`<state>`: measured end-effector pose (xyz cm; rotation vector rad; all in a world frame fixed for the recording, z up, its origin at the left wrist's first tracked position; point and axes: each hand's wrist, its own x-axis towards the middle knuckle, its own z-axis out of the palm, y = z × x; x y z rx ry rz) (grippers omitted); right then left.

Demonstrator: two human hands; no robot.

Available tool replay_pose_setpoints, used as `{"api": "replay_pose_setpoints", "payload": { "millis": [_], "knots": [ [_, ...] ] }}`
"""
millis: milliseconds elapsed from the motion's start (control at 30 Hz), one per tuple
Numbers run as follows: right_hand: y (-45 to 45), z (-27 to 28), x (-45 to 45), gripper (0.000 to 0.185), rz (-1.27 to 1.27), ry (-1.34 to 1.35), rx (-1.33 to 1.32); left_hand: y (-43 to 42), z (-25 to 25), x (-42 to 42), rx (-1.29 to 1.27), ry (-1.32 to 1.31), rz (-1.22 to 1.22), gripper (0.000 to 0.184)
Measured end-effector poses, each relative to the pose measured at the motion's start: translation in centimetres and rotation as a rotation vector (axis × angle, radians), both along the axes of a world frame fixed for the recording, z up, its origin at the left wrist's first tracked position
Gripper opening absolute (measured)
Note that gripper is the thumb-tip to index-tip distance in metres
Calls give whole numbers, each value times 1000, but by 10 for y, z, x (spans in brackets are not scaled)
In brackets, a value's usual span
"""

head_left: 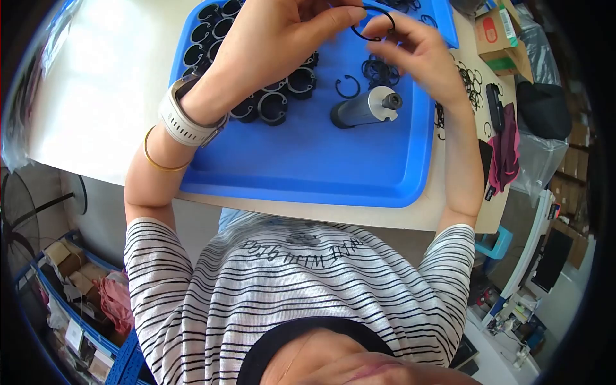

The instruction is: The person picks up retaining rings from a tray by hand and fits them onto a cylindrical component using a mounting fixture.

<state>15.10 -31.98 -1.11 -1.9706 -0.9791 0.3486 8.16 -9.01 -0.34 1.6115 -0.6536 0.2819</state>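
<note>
Above the far part of a blue tray [276,179], a black open ring [355,33] is between my two hands. My left hand [289,32] has its thumb and fingers closed on the ring's left side. My right hand [414,51] pinches the ring's right side. Below them on the tray stands a grey cylinder [369,108] with a dark knob on its end, tilted in view. A loose black ring [347,86] lies beside it, next to a pile of black rings [380,69]. Several black cylindrical parts [273,107] fill the tray's left side, partly hidden by my left arm.
More rings [473,86] lie on the table [96,96] right of the tray. A cardboard box [499,38], a black tool and a dark pink cloth [505,147] sit near the right edge. A blue crate [83,321] stands low at the left.
</note>
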Motion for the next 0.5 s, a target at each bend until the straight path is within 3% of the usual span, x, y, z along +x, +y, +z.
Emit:
{"api": "replay_pose_setpoints", "payload": {
  "millis": [67, 100, 167, 200, 267, 500],
  "knots": [
    [3, -11, -7, 20, 81, -138, -200, 4, -11, 4, -140, -292, -153, 8],
    [6, -14, -9, 24, 159, -215, -244, 2, 3, -9, -46, -10, -32, 7],
    [9, -8, -17, 18, 146, -201, -340, 1, 2, -9, 46, 275, 86, 7],
    [8, -10, -17, 18, 146, -230, -377, 4, -13, 4, -28, -10, -60, 7],
    [7, -15, -17, 17, 142, -262, -416, 4, -24, 14, -102, -300, -208, 6],
    [2, -17, -9, 15, 143, -326, -523, 2, -25, 17, -164, -288, -291, 7]
  ]
}}
